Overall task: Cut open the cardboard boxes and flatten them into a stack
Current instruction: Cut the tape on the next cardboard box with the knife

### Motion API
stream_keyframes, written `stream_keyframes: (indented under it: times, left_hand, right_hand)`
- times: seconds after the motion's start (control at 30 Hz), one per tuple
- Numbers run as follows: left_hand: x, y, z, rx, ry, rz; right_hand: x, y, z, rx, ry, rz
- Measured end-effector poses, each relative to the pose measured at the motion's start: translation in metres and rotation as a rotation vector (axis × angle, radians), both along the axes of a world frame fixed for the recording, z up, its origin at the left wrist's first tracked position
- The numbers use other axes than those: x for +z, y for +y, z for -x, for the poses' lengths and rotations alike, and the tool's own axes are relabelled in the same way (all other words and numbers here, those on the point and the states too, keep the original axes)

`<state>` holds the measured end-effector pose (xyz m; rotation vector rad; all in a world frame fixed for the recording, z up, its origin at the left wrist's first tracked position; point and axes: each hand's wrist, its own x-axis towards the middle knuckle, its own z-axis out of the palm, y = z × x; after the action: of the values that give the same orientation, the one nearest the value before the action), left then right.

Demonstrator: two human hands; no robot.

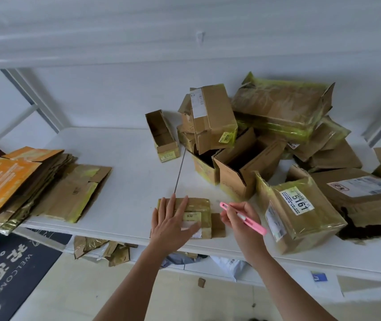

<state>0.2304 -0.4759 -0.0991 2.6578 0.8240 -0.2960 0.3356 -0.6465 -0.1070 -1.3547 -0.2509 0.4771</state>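
In the head view, the person's left hand lies flat with straight fingers on a small, flattened brown cardboard box with yellow-green tape, at the near edge of the white table; the press probably keeps it steady for cutting. The right hand grips a slim pink utility knife like a pen, its tip raised just beside the box's right end, apparently ready to slit tape. To the left sits the stack of flattened cardboard, orange-printed on top, well apart. A heap of uncut taped cardboard boxes waits at the right, so much work seemingly remains.
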Motion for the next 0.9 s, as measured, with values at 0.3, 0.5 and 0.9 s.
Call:
stream_keyframes:
  times: [0.3,0.5,0.9]
  left_hand:
    - [0.001,0.005,0.001,-0.015,0.010,0.047]
    - [0.002,0.004,0.001,-0.019,0.007,0.043]
    - [0.004,0.001,0.003,-0.023,-0.013,0.030]
  right_hand:
    - [-0.009,0.013,0.006,0.007,0.047,0.037]
    - [-0.006,0.013,0.002,0.063,-0.023,0.081]
    - [-0.012,-0.019,0.018,0.229,-0.206,0.202]
